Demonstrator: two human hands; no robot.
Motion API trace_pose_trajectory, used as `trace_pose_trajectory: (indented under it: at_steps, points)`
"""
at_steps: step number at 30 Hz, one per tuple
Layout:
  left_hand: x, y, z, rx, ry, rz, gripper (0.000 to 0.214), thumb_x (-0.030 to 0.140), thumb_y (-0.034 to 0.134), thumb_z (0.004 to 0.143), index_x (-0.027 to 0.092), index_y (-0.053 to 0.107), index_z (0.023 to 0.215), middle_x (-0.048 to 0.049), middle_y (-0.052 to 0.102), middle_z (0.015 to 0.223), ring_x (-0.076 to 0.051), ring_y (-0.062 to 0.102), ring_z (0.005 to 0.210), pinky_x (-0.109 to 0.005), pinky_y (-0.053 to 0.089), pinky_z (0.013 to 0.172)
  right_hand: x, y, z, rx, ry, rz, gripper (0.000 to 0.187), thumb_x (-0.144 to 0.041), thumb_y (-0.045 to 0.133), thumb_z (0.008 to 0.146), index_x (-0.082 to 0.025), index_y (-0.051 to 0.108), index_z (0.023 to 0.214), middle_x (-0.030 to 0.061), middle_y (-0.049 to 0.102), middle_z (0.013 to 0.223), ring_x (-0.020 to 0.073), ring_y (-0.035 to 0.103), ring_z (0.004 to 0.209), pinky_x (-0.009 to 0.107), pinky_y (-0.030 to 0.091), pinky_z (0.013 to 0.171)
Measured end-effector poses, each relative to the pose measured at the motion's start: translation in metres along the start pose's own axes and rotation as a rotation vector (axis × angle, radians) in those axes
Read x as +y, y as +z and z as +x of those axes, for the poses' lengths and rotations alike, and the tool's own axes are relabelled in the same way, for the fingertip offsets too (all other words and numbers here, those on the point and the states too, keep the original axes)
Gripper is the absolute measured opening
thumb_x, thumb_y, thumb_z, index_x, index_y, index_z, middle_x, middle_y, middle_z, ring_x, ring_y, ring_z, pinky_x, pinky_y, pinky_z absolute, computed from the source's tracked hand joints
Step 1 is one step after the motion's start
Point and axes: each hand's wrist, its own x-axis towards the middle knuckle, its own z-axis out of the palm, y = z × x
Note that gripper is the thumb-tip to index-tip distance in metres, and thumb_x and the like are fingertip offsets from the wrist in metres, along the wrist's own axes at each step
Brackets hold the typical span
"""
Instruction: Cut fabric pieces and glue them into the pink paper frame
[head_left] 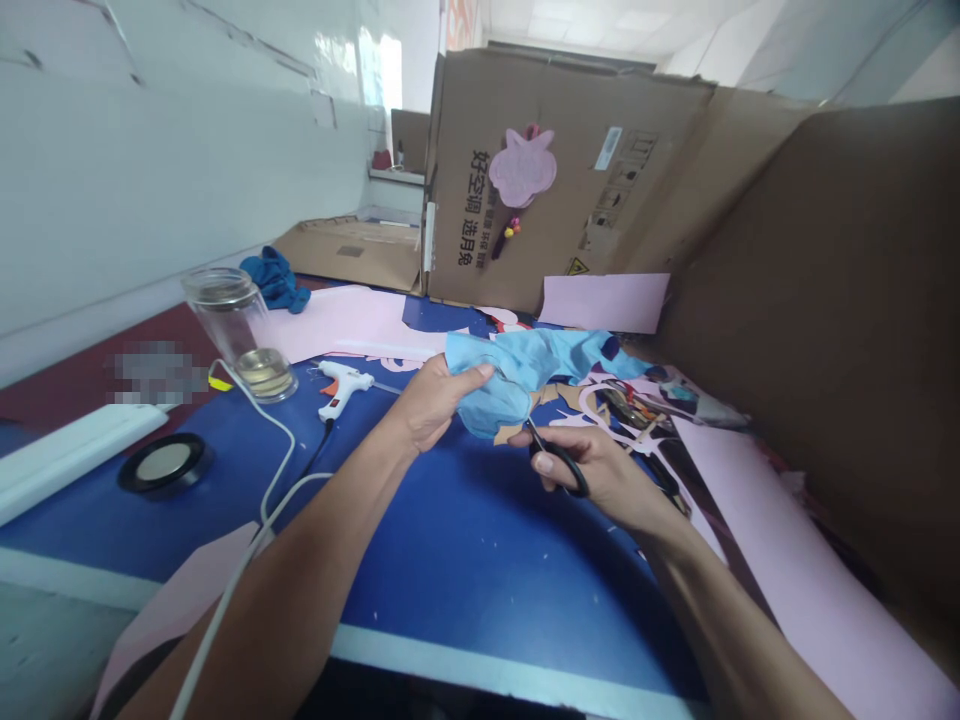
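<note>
My left hand [431,400] pinches the left end of a light blue sheet [525,370] of soft material, holding it up over the blue table [465,540]. My right hand [600,470] grips black-handled scissors [559,460], fingers through the loops, with the blades pointing up into the lower edge of the blue sheet. The blade tips are hidden by the sheet. Pink and tan cut-out scraps [600,405] lie just behind the hands.
A white glue gun [341,385] lies left of my left hand, its cord running toward me. A glass jar [240,330], a round black lid [163,463], a white strip, pink sheets [604,300] and big cardboard boxes [570,170] surround the table.
</note>
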Motion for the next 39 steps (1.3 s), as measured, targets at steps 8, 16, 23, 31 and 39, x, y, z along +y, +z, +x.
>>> trace_pose_trajectory:
  at_steps: [8,16,23,31,39]
  points:
    - [-0.005,0.006,0.001,0.039,0.055,-0.024,0.035,0.041,0.093,0.075,0.016,0.080,0.097,-0.0070,0.082,0.095,-0.023,0.077,0.092,-0.037,0.059,0.091,0.004,0.003,0.003,0.046,-0.025,0.032,0.053,-0.064,0.077,0.089,-0.017,0.083,0.114,-0.0018,0.058,0.067,0.0160,0.053,0.063,0.032,0.046,0.066]
    - [-0.010,0.009,0.001,0.044,0.060,-0.032,0.035,0.042,0.092,0.077,0.016,0.081,0.097,-0.0075,0.082,0.095,-0.023,0.077,0.091,-0.036,0.058,0.089,0.002,0.007,0.002,0.065,-0.015,0.051,0.054,-0.062,0.078,0.090,-0.015,0.082,0.116,-0.0013,0.058,0.067,0.0168,0.054,0.064,0.032,0.045,0.065]
    - [-0.011,0.010,0.001,0.066,0.058,-0.035,0.040,0.043,0.093,0.074,0.015,0.080,0.098,-0.0080,0.082,0.094,-0.025,0.077,0.095,-0.038,0.058,0.093,0.002,0.008,0.003,0.075,-0.015,0.052,0.054,-0.062,0.078,0.090,-0.014,0.082,0.115,-0.0014,0.057,0.067,0.0165,0.053,0.065,0.031,0.043,0.065]
    - [-0.013,0.011,0.000,0.093,0.068,-0.059,0.043,0.041,0.092,0.075,0.014,0.081,0.107,-0.0091,0.083,0.099,-0.027,0.077,0.097,-0.042,0.058,0.096,0.005,0.010,0.003,0.080,-0.026,0.067,0.053,-0.061,0.077,0.091,-0.014,0.081,0.115,-0.0015,0.057,0.068,0.0160,0.053,0.064,0.031,0.043,0.065]
    - [-0.016,0.012,0.001,0.091,0.070,-0.084,0.041,0.039,0.093,0.074,0.015,0.082,0.105,-0.0079,0.083,0.100,-0.024,0.075,0.095,-0.039,0.057,0.094,0.007,0.010,0.004,0.083,-0.031,0.071,0.055,-0.064,0.076,0.092,-0.015,0.082,0.117,-0.0013,0.058,0.068,0.0159,0.053,0.065,0.031,0.042,0.065]
